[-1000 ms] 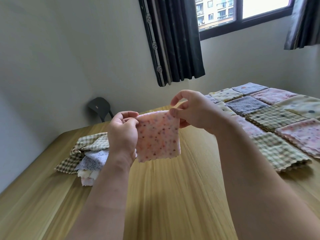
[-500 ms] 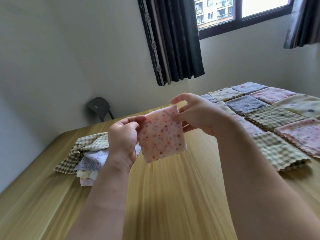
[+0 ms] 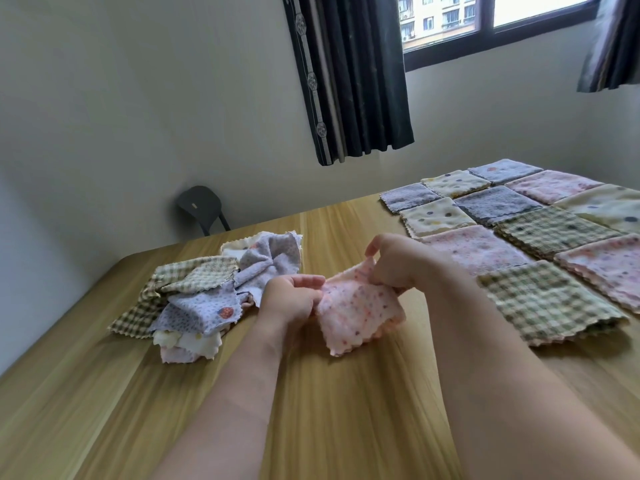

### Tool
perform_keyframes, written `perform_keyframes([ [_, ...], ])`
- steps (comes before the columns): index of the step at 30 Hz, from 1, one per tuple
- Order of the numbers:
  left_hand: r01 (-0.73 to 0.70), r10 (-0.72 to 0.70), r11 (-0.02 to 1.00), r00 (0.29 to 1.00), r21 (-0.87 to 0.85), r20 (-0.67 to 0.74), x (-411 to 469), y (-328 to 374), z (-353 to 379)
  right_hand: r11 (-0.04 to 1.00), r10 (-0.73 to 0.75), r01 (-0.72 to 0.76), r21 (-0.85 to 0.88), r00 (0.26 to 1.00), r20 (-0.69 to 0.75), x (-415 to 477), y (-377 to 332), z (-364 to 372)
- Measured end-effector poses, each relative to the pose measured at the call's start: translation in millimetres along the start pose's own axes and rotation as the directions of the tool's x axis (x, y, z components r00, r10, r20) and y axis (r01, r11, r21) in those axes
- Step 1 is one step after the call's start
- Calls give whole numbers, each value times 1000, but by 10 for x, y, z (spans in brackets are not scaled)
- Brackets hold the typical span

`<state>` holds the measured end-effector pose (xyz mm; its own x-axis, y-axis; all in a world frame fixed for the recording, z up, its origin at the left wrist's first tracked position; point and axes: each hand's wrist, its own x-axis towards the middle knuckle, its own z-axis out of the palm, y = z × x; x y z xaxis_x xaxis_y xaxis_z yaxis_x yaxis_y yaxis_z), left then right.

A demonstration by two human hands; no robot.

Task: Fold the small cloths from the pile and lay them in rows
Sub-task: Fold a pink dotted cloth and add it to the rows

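1. A wooden surface (image 3: 346,410) fills the lower half of the frame and runs up to a pale wall.
2. A dark curtain (image 3: 353,77) hangs at upper centre beside a window (image 3: 485,22). A dark chair (image 3: 201,206) stands against the wall at centre left.
3. The rows of folded cloths (image 3: 540,233) cover the right side of the surface. They are checked, pink, grey and cream squares lying edge to edge.
4. The pile (image 3: 201,292) of loose cloths sits at centre left, crumpled and overlapping, checked and grey pieces on top.
5. The pink dotted cloth (image 3: 356,310) is at the centre of the frame, between the pile and the rows. It is bunched along its top and its zigzag lower edge hangs down. Whether that edge touches the surface cannot be told.
6. The left hand (image 3: 291,299) grips the cloth's left edge, and its fingers (image 3: 308,281) are curled tight together around the fabric.
7. The right hand (image 3: 398,261) holds the cloth's upper right edge. Its fingers (image 3: 372,245) are bent over the top and pinch the fabric, with one raised in an arch above the rest.
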<state>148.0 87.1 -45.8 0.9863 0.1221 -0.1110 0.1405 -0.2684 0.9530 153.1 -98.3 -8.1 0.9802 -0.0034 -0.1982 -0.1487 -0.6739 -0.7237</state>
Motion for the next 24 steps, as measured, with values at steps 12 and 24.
perform_keyframes([
  [12,-412,338,685,911,601,239,-145,112,40,948,34,7,-318,992,124,16,-58,-41],
  [24,-455,285,642,889,617,359,-77,-30,74,956,172,-120,-268,969,178,58,-24,8],
])
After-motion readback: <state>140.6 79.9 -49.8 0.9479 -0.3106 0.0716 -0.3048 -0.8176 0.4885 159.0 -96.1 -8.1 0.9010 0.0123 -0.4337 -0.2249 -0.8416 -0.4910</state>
